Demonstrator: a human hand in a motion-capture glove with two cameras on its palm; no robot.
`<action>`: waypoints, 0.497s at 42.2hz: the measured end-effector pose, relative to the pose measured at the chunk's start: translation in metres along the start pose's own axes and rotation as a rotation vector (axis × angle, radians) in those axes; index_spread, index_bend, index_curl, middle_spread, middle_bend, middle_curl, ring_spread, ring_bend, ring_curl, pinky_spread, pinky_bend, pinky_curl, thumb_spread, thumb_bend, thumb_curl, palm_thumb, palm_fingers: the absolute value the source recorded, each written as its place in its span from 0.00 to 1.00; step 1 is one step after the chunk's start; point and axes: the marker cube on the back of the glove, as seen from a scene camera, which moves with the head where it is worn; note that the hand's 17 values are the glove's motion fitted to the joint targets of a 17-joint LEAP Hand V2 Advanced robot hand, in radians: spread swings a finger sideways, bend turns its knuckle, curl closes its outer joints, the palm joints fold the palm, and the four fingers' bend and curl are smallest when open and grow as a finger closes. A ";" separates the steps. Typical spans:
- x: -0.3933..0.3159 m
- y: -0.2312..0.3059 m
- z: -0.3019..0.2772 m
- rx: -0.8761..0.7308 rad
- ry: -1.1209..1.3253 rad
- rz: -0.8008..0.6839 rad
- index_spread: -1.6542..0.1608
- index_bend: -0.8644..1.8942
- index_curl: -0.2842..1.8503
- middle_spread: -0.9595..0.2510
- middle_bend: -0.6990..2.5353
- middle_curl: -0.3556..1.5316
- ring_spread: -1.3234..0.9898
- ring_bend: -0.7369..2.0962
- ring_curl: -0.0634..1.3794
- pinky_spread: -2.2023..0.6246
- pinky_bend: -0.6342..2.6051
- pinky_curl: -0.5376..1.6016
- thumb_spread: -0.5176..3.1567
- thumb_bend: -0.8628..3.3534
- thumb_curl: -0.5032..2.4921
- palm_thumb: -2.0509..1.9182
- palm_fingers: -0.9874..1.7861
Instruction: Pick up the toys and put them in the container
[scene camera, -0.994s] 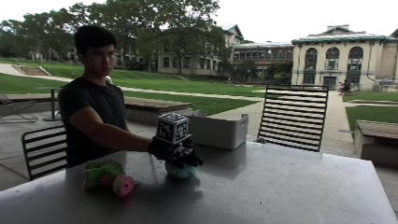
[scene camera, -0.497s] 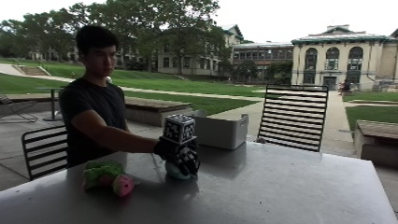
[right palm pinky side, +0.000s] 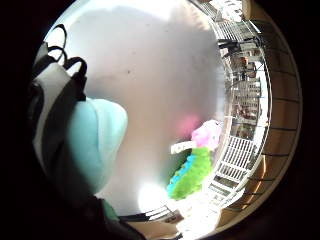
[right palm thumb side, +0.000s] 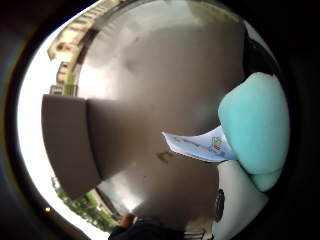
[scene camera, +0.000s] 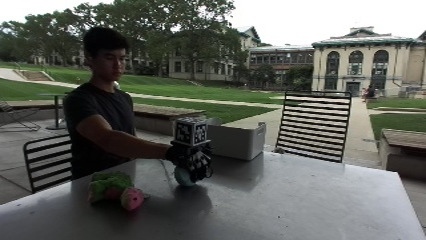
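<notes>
The gloved right grip (scene camera: 192, 161) is curling its fingers around a pale teal toy (scene camera: 182, 176) and holding it just above the grey surface (scene camera: 299, 205). In the palm views the teal toy (right palm thumb side: 253, 125) is filling the space close to the palm, with a paper tag (right palm thumb side: 196, 145) sticking out from it. A green and pink plush toy (scene camera: 114, 187) is lying on the surface near the grip, on the person's side. The grey container (scene camera: 236, 141) is sitting just beyond the grip, at the surface's far edge.
</notes>
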 end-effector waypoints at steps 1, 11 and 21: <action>-0.002 0.001 -0.005 -0.001 -0.013 0.007 0.85 0.71 0.57 0.59 0.55 0.53 0.43 0.66 0.39 0.60 0.37 0.43 0.58 0.38 0.36 0.76 0.86; -0.025 0.004 -0.084 -0.034 -0.034 0.017 0.83 0.64 0.62 0.55 0.53 0.53 0.41 0.68 0.40 0.61 0.44 0.46 0.45 0.30 0.39 0.69 0.71; -0.052 0.002 -0.184 0.061 -0.042 0.061 0.81 0.59 0.68 0.51 0.51 0.54 0.38 0.66 0.39 0.63 0.48 0.46 0.39 0.27 0.42 0.67 0.66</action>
